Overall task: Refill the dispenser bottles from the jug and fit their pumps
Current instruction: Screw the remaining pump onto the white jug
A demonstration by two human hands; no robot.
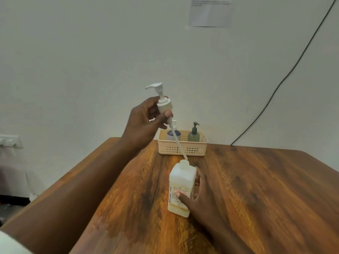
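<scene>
A pale, plain wall [91, 61] fills the upper half of the view, with a sheet of printed white paper [211, 11] taped near the top and a thin dark cable [286, 77] running down it diagonally to the back edge of the brown wood-grain counter [256, 189], which spreads across the lower half. At the counter's far edge stands a beige perforated plastic basket [183, 149] holding two pump bottles upright side by side: a dark blue one with a white pump [173, 133] and a dark green one with a dark pump [193, 134]. Nearer the camera, well apart from the basket, a translucent white rectangular plastic bottle with a red-and-black printed label [180, 187] stands upright on the counter with its neck uncapped. The right hand [201, 198] grips this bottle from its right side, thumb pressed across the label at the front and fingers wrapped round the far side. The left hand [146, 118] is raised above and behind the bottle, pinching the collar of a white plastic pump head with a long dip tube [164, 104] between thumb and curled fingers. The pump is tilted, its nozzle pointing left, and the tube slants down to the right so that its tip sits just at the bottle's open neck.
</scene>
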